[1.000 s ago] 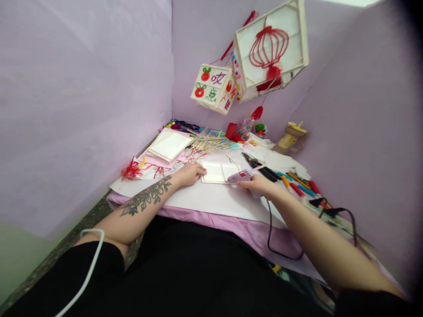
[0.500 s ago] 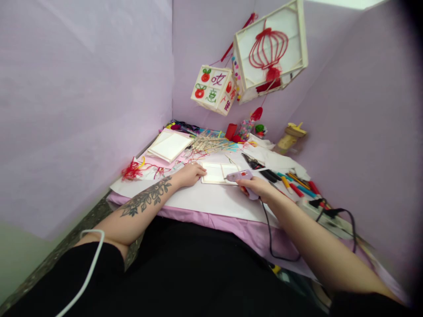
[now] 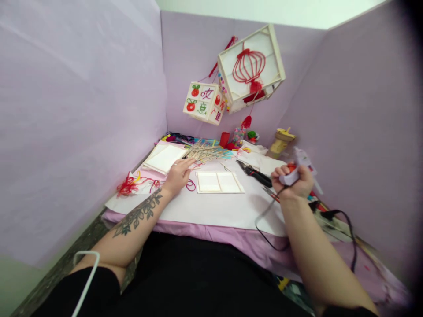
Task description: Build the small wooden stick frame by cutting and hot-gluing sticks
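My right hand (image 3: 295, 182) is wrapped around a light purple hot glue gun (image 3: 304, 160), lifted at the right side of the table with its nozzle end turned away from me. A black cord (image 3: 261, 218) hangs down from the grip. My left hand (image 3: 180, 174) is stretched forward, fingers extended, at the near edge of a heap of thin wooden sticks (image 3: 208, 152). Whether the fingertips touch a stick cannot be made out. Between my hands lies a flat white panel (image 3: 220, 182) framed with sticks and split by one crossbar.
Left of the sticks are stacked white panels (image 3: 167, 157) and red yarn (image 3: 127, 184). Black-handled pliers (image 3: 254, 173) lie near my right hand, with a drink cup (image 3: 280, 143) behind. Two decorated lanterns, one small (image 3: 203, 103) and one large (image 3: 251, 66), hang above the table.
My left hand has left the framed panel and moved to the sticks. My right hand has carried the glue gun off the panel, up and to the right. The view has shifted slightly.
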A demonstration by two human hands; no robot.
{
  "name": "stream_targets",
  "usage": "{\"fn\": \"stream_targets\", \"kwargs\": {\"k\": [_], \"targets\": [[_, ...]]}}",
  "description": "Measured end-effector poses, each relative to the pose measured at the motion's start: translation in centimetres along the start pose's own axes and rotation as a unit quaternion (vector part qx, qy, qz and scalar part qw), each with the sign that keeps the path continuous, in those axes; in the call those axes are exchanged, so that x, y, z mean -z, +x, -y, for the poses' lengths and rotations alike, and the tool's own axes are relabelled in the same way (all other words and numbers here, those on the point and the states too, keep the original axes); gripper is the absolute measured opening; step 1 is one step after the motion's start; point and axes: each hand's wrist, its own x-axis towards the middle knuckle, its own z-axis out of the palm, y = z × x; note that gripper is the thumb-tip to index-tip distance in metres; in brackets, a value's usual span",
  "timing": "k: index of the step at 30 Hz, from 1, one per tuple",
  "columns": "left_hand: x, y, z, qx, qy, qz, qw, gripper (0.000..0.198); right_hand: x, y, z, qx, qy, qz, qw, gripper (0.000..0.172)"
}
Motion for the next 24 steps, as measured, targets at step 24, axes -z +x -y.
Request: {"fn": "stream_targets", "kwargs": {"k": [24], "targets": [[-6.4,8.6,3.2,0.164,0.117,0.359,0.911,0.017,1.4,-0.8,-4.9,-0.144,0.025,-0.071,0.987,0.012]]}}
